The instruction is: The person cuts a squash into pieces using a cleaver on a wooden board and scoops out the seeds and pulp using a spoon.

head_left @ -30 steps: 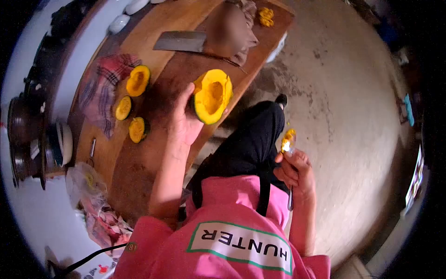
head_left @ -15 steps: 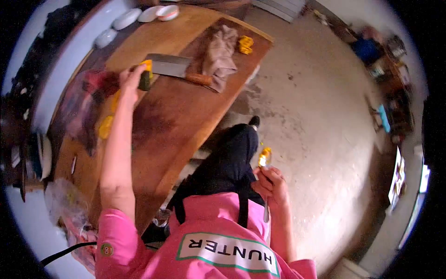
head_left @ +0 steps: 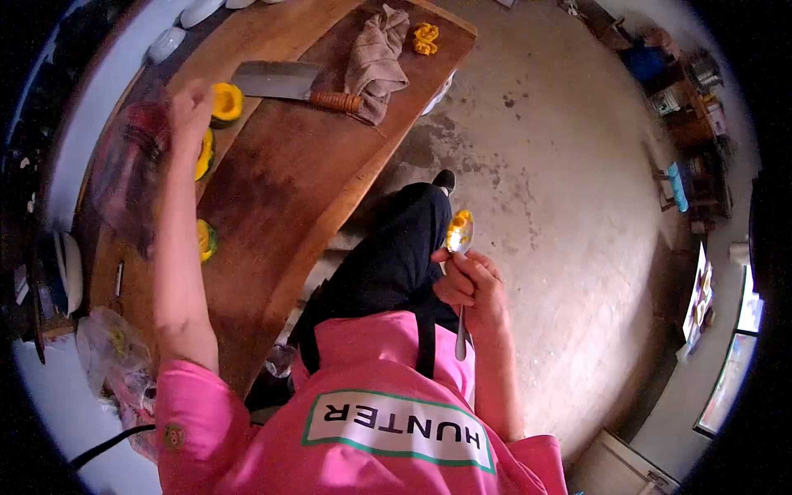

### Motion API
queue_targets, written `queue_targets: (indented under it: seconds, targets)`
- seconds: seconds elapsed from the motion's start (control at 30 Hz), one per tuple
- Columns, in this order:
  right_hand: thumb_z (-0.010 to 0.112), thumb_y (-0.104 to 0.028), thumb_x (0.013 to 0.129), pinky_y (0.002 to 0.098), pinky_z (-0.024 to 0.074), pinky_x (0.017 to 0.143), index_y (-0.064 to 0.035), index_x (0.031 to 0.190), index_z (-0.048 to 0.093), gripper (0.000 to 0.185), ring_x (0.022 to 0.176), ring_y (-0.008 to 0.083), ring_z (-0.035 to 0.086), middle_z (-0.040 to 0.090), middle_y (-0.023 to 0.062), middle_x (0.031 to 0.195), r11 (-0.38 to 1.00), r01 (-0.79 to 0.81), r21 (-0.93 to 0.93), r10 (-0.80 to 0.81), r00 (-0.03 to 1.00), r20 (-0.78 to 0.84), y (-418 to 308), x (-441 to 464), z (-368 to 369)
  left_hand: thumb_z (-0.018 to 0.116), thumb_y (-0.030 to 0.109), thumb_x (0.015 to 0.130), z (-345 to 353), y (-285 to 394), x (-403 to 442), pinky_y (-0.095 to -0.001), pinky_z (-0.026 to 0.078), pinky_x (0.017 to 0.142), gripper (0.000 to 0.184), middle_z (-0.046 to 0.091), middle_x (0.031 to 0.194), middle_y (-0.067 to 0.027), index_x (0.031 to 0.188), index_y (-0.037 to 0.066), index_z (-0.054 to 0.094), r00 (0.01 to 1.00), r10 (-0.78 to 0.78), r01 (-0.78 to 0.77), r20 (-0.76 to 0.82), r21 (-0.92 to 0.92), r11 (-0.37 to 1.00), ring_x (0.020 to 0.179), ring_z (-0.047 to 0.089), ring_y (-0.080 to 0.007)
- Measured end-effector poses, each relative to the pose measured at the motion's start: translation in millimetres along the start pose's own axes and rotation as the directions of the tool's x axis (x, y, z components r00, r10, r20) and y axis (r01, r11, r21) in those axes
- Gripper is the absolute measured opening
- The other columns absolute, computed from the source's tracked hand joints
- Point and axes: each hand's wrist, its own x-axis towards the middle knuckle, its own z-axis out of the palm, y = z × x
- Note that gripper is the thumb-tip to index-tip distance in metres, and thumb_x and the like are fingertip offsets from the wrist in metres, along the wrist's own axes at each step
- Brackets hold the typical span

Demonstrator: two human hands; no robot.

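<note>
My right hand (head_left: 474, 289) is closed around a metal spoon (head_left: 461, 328), held upright over the floor near my knee. Orange pulp clings to the spoon's bowl. Over the table's far-left part is my left hand (head_left: 191, 109), its fingers smeared by motion. Right beside it stands a hollowed pumpkin piece (head_left: 228, 102) with yellow-orange flesh and dark green rind. A second pumpkin piece (head_left: 206, 157) sits partly behind my left forearm, and a third pumpkin piece (head_left: 205, 240) lies nearer to me, also partly covered by the arm.
On the wooden table (head_left: 280, 198) lie a cleaver (head_left: 276, 80) with a wooden handle, a crumpled brown cloth (head_left: 378, 62) and a clump of orange pulp (head_left: 425, 38). White bowls (head_left: 167, 44) line the back edge. A plastic bag (head_left: 115, 351) hangs at the near left.
My left hand has let go of the pumpkin piece, now standing on the table, and moved slightly left of it. My right hand still holds the spoon, with more of it showing.
</note>
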Motion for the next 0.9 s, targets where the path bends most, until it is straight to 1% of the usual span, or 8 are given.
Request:
queue_targets:
  seconds: [0.03, 0.17, 0.33, 0.43, 0.67, 0.77, 0.8, 0.9]
  targets:
    - [0.043, -0.015, 0.101, 0.0233, 0.0244, 0.044, 0.0071, 0.106, 0.060, 0.028, 0.043, 0.0062, 0.027, 0.033, -0.0052, 0.056, 1.000, -0.009, -0.010, 0.009, 1.000, -0.009, -1.3, -0.2, 0.8, 0.065, 0.015, 0.089, -8.6, 21.2, -13.5, -0.0325, 0.049, 0.088, 0.030, 0.071, 0.106, -0.0132, 0.116, 0.002, 0.066, 0.995, 0.094, -0.093, -0.044, 0.024, 0.995, 0.099, 0.066, -0.0182]
    - [0.045, -0.015, 0.100, 0.0234, 0.0244, 0.043, 0.0081, 0.105, 0.060, 0.028, 0.043, 0.0058, 0.028, 0.033, -0.0058, 0.055, 0.999, -0.038, 0.006, 0.038, 0.999, 0.010, -2.3, 4.8, 5.3, 0.065, 0.017, 0.094, -47.6, 103.2, -80.4, -0.0309, 0.046, 0.097, 0.031, 0.069, 0.114, -0.0084, 0.120, 0.001, 0.064, 0.951, 0.075, -0.014, 0.300, -0.203, 0.979, 0.110, 0.062, -0.0161]
    - [0.044, -0.013, 0.100, 0.0227, 0.0244, 0.043, 0.0085, 0.103, 0.061, 0.028, 0.042, 0.0050, 0.026, 0.034, -0.0061, 0.055, 1.000, -0.013, 0.007, 0.013, 1.000, 0.013, 0.2, 8.7, -0.7, 0.064, 0.012, 0.094, -85.3, 104.6, -134.9, -0.0258, 0.047, 0.089, 0.022, 0.069, 0.102, -0.0056, 0.113, 0.000, 0.066, 0.966, -0.051, 0.133, 0.255, -0.319, 0.938, 0.100, 0.063, -0.0107]
    - [0.044, -0.013, 0.100, 0.0225, 0.0243, 0.042, 0.0088, 0.102, 0.061, 0.028, 0.042, 0.0052, 0.026, 0.034, -0.0054, 0.055, 0.999, -0.037, 0.001, 0.037, 0.999, -0.016, 4.7, 12.6, -1.1, 0.063, 0.007, 0.095, -96.7, 107.1, -160.3, -0.0244, 0.048, 0.089, 0.021, 0.068, 0.105, -0.0057, 0.114, 0.000, 0.065, 0.943, -0.060, 0.152, 0.327, -0.263, 0.953, 0.101, 0.063, -0.0116]
    - [0.044, -0.009, 0.097, 0.0233, 0.0253, 0.043, 0.0086, 0.108, 0.057, 0.024, 0.046, 0.0067, 0.029, 0.035, -0.0032, 0.059, 0.998, -0.056, 0.011, 0.056, 0.998, 0.032, 6.6, 16.9, 20.2, 0.057, 0.003, 0.096, -74.7, 151.7, -212.4, -0.0271, 0.050, 0.087, 0.025, 0.067, 0.109, -0.0082, 0.120, -0.001, 0.061, 0.889, -0.046, 0.302, 0.456, -0.507, 0.808, 0.100, 0.065, -0.0161]
    - [0.044, -0.008, 0.096, 0.0238, 0.0259, 0.044, 0.0083, 0.111, 0.056, 0.025, 0.046, 0.0072, 0.030, 0.035, -0.0027, 0.060, 0.999, -0.053, -0.001, 0.053, 0.999, 0.004, 1.6, 18.2, 26.7, 0.057, 0.004, 0.093, -51.4, 195.3, -225.0, -0.0314, 0.052, 0.084, 0.028, 0.065, 0.112, -0.0156, 0.120, 0.000, 0.061, 0.888, 0.279, -0.043, 0.365, -0.538, 0.842, 0.097, 0.066, -0.0210]
    - [0.044, -0.007, 0.096, 0.0239, 0.0263, 0.045, 0.0070, 0.109, 0.056, 0.023, 0.047, 0.0076, 0.031, 0.036, -0.0018, 0.061, 1.000, -0.030, 0.006, 0.030, 1.000, 0.004, -1.9, 16.1, 30.6, 0.056, 0.003, 0.093, -47.1, 209.4, -220.4, -0.0324, 0.053, 0.082, 0.030, 0.063, 0.116, -0.0168, 0.123, 0.001, 0.061, 0.820, 0.473, -0.298, 0.322, -0.465, 0.834, 0.094, 0.066, -0.0263]
    - [0.041, -0.006, 0.095, 0.0229, 0.0271, 0.047, 0.0089, 0.116, 0.055, 0.029, 0.046, 0.0053, 0.029, 0.035, -0.0040, 0.060, 1.000, 0.010, 0.027, -0.009, 1.000, -0.030, -6.8, 15.2, 30.2, 0.058, 0.000, 0.084, -26.2, 234.4, -225.1, -0.0326, 0.054, 0.074, 0.048, 0.059, 0.110, -0.0135, 0.131, 0.008, 0.059, 0.610, 0.693, -0.534, 0.384, -0.447, 0.718, 0.084, 0.065, -0.0245]
